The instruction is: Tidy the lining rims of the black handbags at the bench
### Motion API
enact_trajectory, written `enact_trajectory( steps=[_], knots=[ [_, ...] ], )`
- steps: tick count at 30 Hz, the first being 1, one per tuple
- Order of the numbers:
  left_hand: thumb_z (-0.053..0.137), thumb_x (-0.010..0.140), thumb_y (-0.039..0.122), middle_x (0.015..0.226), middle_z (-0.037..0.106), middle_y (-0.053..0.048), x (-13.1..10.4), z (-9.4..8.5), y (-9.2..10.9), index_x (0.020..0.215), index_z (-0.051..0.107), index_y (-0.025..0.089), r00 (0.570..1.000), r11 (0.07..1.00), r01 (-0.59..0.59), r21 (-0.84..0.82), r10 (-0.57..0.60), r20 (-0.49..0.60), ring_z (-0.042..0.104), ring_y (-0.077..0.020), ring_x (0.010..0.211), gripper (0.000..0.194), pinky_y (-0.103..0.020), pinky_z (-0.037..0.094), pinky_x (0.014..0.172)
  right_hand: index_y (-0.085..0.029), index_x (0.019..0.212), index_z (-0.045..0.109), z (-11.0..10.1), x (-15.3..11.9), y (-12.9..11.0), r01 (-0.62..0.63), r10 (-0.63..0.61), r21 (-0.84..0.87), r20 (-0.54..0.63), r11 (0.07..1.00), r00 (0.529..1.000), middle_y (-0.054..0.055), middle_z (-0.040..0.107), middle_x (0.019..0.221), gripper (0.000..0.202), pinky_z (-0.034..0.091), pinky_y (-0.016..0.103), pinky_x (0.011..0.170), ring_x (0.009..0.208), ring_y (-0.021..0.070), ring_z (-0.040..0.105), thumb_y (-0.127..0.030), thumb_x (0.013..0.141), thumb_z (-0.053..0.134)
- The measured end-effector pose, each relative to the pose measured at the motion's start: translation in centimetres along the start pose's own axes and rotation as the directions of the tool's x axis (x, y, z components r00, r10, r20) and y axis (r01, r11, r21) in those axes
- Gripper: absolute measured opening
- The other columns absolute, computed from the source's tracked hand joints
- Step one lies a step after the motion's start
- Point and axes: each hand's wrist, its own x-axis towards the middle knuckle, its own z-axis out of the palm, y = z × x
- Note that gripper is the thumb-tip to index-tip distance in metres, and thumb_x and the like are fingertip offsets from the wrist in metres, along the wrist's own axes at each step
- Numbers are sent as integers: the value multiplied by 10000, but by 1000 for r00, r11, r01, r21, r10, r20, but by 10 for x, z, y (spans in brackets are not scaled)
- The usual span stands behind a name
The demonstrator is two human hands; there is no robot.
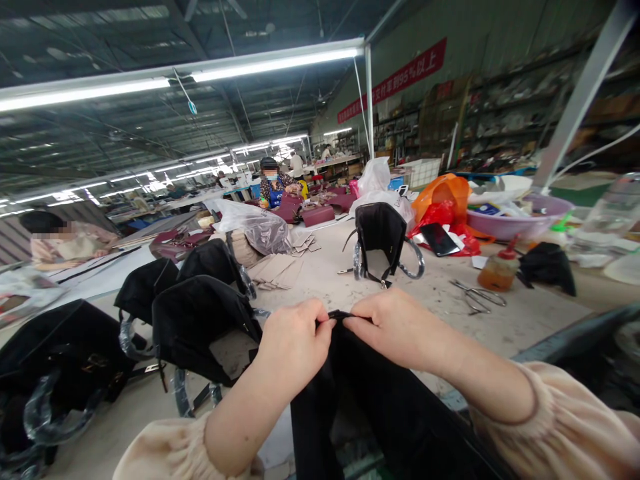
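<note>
Both hands meet at the near edge of the table, thumbs and fingers pinching the top edge of a black fabric piece [370, 393]. My left hand [300, 333] is closed on the edge from the left. From the right, my right hand [395, 327] pinches the same edge a short way off. The fabric hangs down toward my lap, and its lower part runs out of view. Just beyond my hands stands a black handbag [381, 233] with plastic-wrapped handles. Several similar bags, among them a black bag [200, 320], lie to the left.
Scissors [479, 295], an amber-filled bottle [500, 267] and a phone [439, 239] lie on the right. Behind them is a purple basin [520, 217]. Flat beige pieces [277, 270] and a clear plastic bag [255, 223] lie farther back. Co-workers sit at the left and ahead.
</note>
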Motion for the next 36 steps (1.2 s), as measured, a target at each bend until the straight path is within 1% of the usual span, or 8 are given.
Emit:
enact_trajectory(
  steps=[4,9,12,17,21,25,30,36],
  knots=[
    [558,800,314,636,656,17,1,1,1,697,630,226,1000,1000,28,8,-28,-5,588,-155,612,154,-259,340,594,-201,592,646,0,0,-1,-1,1,-43,-13,999,1000,-6,604,539,388,253,253,498,500,108,476,-342,889,440],
    [535,812,327,627,650,18,0,1,2,703,617,234,1000,998,8,62,-7,-6,588,-168,606,165,-269,323,581,-205,635,665,-1,-1,-2,-10,7,-114,-21,993,1000,12,632,581,342,270,268,517,568,140,546,-335,873,456],
    [526,818,333,626,647,14,1,1,3,717,612,232,1000,996,13,83,-13,0,590,-169,604,167,-269,320,577,-200,654,669,-1,-1,-3,-13,13,-136,-3,991,1000,21,642,599,331,288,269,526,592,149,567,-329,871,455],
    [516,825,336,638,647,9,2,2,2,737,610,226,1000,995,14,96,-15,11,594,-166,613,169,-266,319,576,-198,662,661,-3,0,-5,-21,25,-123,29,992,999,26,648,620,343,312,264,537,607,151,578,-338,884,441],
    [522,824,331,635,644,14,1,3,2,728,600,228,1000,995,6,98,-6,-1,595,-170,617,161,-266,314,577,-212,727,659,-4,-1,-4,-37,42,-98,50,994,998,23,670,688,274,336,255,565,653,157,597,-347,875,471],
    [516,824,306,637,643,12,-1,2,3,729,602,227,1000,996,-10,88,10,1,592,-164,616,151,-264,311,575,-209,812,657,-6,2,-4,24,-19,-113,49,993,999,39,690,801,193,373,261,642,769,182,626,-321,860,506],
    [516,818,297,630,641,17,-1,0,3,726,597,233,1000,996,-11,88,10,11,592,-163,611,138,-266,314,568,-215,808,658,-3,6,-4,85,-81,-129,35,988,996,29,694,804,181,382,269,659,784,188,630,-259,860,491],
    [496,834,298,648,650,6,0,2,3,740,586,229,1000,993,-14,115,11,22,607,-171,632,147,-271,335,573,-210,820,656,0,5,-5,90,-89,-152,11,984,996,41,692,811,205,392,278,647,773,200,633,-282,883,474]
  ],
)
